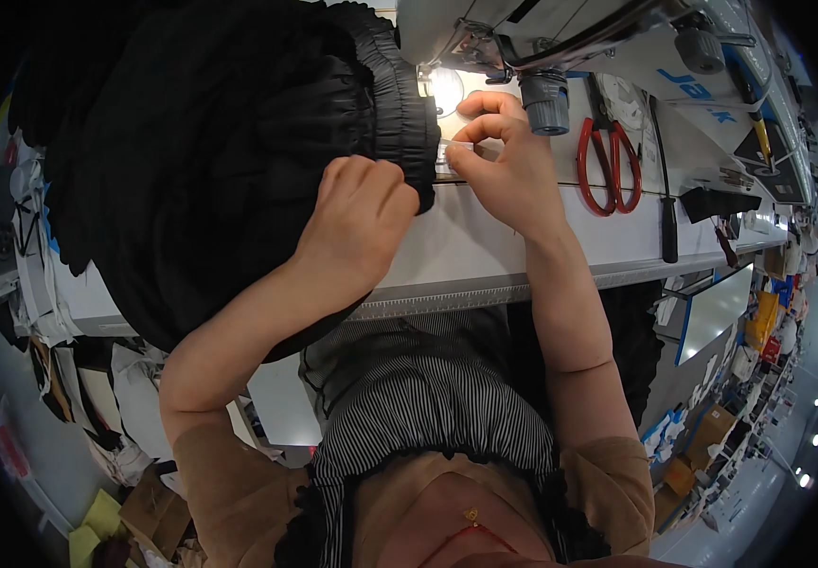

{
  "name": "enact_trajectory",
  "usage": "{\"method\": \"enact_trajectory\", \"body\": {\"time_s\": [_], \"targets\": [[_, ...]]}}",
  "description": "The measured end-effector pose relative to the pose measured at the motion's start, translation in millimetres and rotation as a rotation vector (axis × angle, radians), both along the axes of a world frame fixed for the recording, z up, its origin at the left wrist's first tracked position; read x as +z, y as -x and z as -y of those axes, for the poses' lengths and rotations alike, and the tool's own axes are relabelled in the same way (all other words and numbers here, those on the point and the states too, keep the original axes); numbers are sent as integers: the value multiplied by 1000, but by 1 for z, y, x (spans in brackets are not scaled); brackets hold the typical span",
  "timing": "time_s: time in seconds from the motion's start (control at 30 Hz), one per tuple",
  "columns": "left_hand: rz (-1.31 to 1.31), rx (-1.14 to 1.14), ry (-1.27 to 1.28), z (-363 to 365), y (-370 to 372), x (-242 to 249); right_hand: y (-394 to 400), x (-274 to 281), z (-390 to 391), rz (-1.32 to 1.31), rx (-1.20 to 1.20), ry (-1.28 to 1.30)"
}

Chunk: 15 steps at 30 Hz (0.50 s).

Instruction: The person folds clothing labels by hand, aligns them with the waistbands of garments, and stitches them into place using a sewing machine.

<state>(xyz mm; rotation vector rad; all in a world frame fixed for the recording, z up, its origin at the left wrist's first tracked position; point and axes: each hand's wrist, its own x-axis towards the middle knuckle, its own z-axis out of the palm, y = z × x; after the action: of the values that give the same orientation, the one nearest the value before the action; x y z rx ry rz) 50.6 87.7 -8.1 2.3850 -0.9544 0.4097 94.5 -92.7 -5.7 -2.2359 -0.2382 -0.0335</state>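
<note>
A large black garment with a gathered elastic edge lies over the left of the sewing table, its edge reaching the lit needle area. My left hand is closed on the garment near that edge, its fingers curled into the cloth. Just right of the edge, my right hand rests by the small clear plate of the machine. Its thumb and fingers are curved and apart, with nothing visible between them. The sewing machine stands above, its light shining on the bed.
Red-handled scissors and a black-handled screwdriver lie right of my right hand. A ruler strip runs along the table's front edge. Tweezers and a dark cloth piece are farther right.
</note>
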Motion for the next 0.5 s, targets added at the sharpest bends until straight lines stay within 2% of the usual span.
{"method": "enact_trajectory", "body": {"time_s": [0.03,0.1,0.13,0.17,0.27,0.33,0.5], "targets": [[-1,-2,1,-1,0,0,0,0,0,-39,-10,-18],[-157,125,248,-3,0,6,-1,-1,0,-42,-15,-27],[-276,136,289,-5,1,10,-1,-1,0,-45,-16,-35],[-274,136,289,-3,2,10,-2,-1,-1,-43,-17,-35],[-147,74,186,1,-1,6,-3,0,-2,14,-10,10],[-28,26,-23,2,-2,0,-3,-2,-2,30,-13,-17],[-29,12,-84,4,-3,-4,-4,-2,-4,39,-13,-10]]}}
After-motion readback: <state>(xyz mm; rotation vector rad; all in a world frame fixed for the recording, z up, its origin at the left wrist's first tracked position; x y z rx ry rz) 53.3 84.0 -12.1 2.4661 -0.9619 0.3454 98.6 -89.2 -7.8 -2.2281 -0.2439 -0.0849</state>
